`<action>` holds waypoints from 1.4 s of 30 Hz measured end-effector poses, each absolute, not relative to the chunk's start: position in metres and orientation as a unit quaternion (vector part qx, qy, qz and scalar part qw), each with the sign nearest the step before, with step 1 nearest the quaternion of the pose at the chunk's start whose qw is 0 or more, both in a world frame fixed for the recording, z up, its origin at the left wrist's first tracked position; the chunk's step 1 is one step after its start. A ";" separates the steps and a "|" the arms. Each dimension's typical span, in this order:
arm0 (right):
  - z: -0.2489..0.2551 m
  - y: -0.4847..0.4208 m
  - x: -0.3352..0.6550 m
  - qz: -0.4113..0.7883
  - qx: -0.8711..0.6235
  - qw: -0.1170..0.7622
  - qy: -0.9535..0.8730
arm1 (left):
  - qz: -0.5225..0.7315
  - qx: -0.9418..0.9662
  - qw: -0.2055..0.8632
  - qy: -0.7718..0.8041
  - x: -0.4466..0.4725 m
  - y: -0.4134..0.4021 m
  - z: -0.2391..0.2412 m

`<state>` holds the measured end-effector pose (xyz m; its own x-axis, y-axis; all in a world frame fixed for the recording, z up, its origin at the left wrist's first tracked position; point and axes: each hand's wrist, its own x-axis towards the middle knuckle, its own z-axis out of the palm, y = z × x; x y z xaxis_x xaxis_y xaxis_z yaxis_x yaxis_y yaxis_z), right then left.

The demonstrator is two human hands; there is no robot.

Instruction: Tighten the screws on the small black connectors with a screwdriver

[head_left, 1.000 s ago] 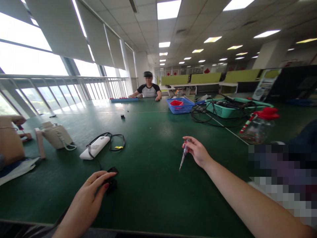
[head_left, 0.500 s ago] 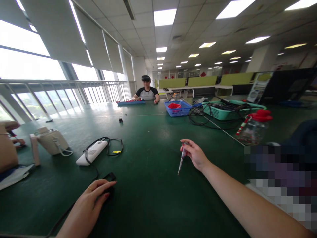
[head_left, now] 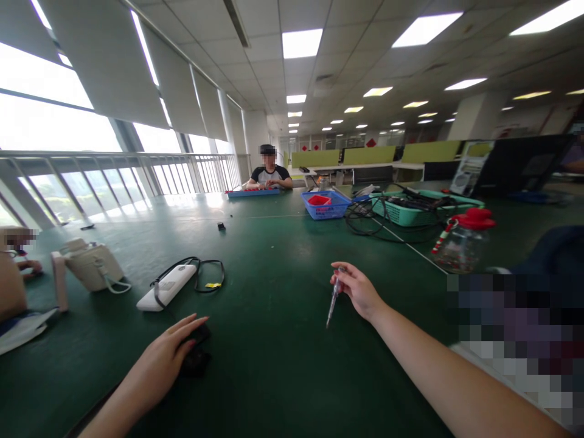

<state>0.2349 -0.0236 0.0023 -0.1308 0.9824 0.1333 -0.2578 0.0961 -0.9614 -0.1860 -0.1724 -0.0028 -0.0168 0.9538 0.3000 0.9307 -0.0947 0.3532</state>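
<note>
My right hand holds a slim screwdriver with a clear handle between thumb and fingers, its tip pointing down toward the green tabletop. At the lower left, my left hand has its fingers stretched out, with the thumb apart. A black object lies beneath and beside those fingers, partly covered; its kind is unclear. A dark cable runs along under the left forearm. Beyond this hand lies a white elongated device with a black cord looped around it.
Left stands a cream bag-like container. A small black piece lies farther off. Blue basket, green basket with tangled cables and a red-lidded jar stand right. A person sits opposite at a blue tray.
My left hand has shifted slightly left and up over the black object, its fingers straighter. The right hand keeps the screwdriver in nearly the same pose. The person opposite has brought their hands together.
</note>
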 end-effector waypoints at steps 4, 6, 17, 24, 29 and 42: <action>0.002 -0.023 0.235 0.567 -0.362 0.545 -0.501 | 0.204 0.702 0.027 0.682 -0.186 -0.168 -0.013; 0.003 -0.024 0.235 0.568 -0.363 0.543 -0.500 | 0.201 0.705 0.018 0.679 -0.188 -0.168 -0.016; 0.008 -0.028 0.234 0.567 -0.364 0.540 -0.504 | 0.214 0.697 -0.009 0.684 -0.191 -0.168 -0.014; 0.007 -0.027 0.234 0.567 -0.366 0.543 -0.500 | 0.353 0.659 0.005 0.664 -0.179 -0.190 -0.006; 0.002 -0.022 0.236 0.571 -0.361 0.555 -0.485 | 0.315 0.698 -0.029 0.642 -0.162 -0.206 -0.014; 0.004 -0.024 0.236 0.571 -0.364 0.546 -0.493 | 0.257 0.743 -0.101 0.609 -0.159 -0.208 -0.023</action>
<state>0.2359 -0.0243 0.0039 -0.1394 0.9826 0.1230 -0.2650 0.0827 -0.9607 -0.1591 -0.2080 -0.0229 0.1252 0.8539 0.5051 0.9575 -0.2374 0.1638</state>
